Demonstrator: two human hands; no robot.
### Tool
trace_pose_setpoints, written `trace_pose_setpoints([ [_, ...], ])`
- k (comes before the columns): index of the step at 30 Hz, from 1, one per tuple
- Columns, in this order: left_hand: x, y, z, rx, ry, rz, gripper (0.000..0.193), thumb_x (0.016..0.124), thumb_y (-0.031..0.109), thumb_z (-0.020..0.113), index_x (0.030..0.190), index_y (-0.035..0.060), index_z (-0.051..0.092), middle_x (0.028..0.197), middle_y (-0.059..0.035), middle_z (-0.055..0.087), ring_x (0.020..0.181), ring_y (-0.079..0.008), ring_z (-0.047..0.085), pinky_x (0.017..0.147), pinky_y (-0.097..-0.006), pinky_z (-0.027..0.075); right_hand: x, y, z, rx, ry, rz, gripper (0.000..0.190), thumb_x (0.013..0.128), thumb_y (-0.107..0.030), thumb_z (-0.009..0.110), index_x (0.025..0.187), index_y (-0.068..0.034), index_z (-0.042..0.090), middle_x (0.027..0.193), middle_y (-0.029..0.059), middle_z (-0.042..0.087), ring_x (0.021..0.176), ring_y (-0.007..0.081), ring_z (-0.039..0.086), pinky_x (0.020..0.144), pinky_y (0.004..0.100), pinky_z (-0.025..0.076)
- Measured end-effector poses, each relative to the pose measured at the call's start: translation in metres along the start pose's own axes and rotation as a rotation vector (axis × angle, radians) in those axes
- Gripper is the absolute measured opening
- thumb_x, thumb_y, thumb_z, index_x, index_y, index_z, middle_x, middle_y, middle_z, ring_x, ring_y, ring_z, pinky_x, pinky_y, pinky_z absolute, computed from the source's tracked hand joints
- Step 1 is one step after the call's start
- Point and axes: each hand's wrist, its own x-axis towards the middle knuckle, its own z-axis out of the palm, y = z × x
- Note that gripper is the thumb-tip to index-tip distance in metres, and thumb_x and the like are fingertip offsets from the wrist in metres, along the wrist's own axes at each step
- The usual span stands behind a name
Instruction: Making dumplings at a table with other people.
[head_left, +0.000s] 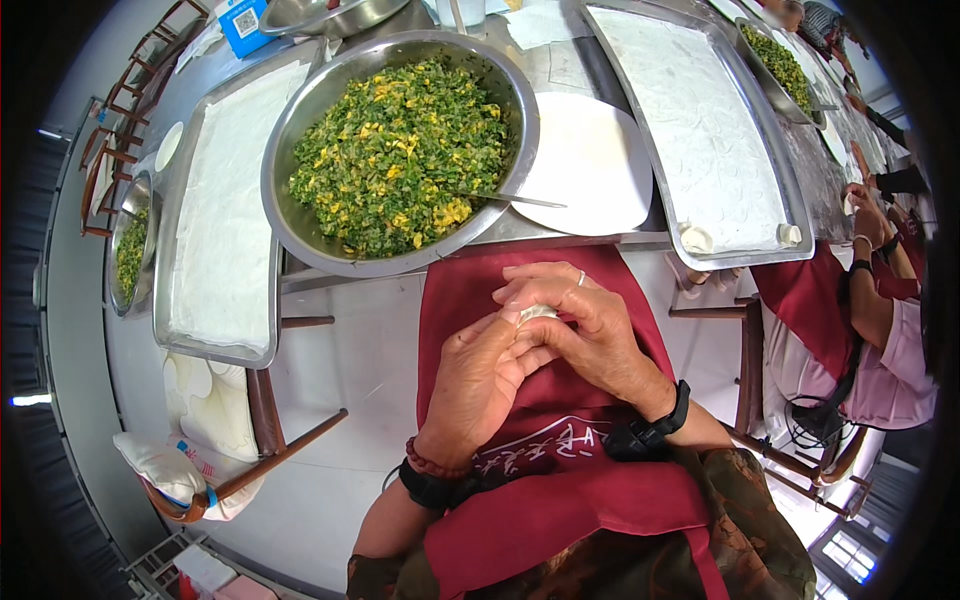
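Both hands meet above the red apron (465, 300). Between the fingers of my left hand (484, 367) and my right hand (589, 319) is a small dumpling (538, 311), mostly covered by the fingers. A large steel bowl of chopped greens and yellow bits (405, 157) stands at the table edge beyond the hands, with a thin metal utensil (532, 200) lying over its rim. Right of the bowl is a stack of round white dough wrappers (585, 165). Two shaped dumplings (696, 239) sit at the near corners of the right metal tray (750, 264).
Another lined metal tray (217, 354) lies at the left, past it a smaller bowl of filling (133, 255). Wooden chairs (262, 420) stand on both sides. At the right, a person's hands (866, 214) hold a piece of dough near another filling bowl (780, 71).
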Motion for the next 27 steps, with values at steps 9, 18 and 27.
trace_pose_setpoints([
  [9,0.003,0.007,0.007,-0.119,-0.115,-0.087,0.074,0.104,0.055,0.022,0.144,-0.0070,0.029,0.144,-0.0212,0.042,0.136,-0.0313,0.041,0.114,-0.0483,0.033,-0.003,0.007,-0.003,0.013,-0.011,-0.044,0.007,0.084,-0.005,0.071,0.091,-0.003,0.071,0.108,0.0090,0.072,0.117,0.0286,0.060,0.092,0.0373,0.051],
  [18,0.004,0.004,0.005,-0.123,-0.073,-0.061,0.076,0.103,0.057,0.024,0.143,-0.0068,0.031,0.140,-0.0201,0.045,0.131,-0.0290,0.046,0.112,-0.0482,0.036,0.001,-0.002,-0.009,-0.194,-0.118,-0.034,0.013,0.081,-0.009,0.073,0.094,-0.005,0.071,0.113,0.0061,0.069,0.120,0.0263,0.057,0.093,0.0370,0.050],
  [27,0.005,0.006,0.012,-0.092,-0.110,-0.071,0.076,0.103,0.058,0.024,0.142,-0.0063,0.032,0.140,-0.0198,0.046,0.131,-0.0300,0.047,0.111,-0.0488,0.036,0.000,0.002,-0.008,-0.173,-0.157,-0.044,0.016,0.081,-0.011,0.073,0.096,-0.007,0.071,0.115,0.0053,0.069,0.122,0.0268,0.056,0.097,0.0384,0.048],
])
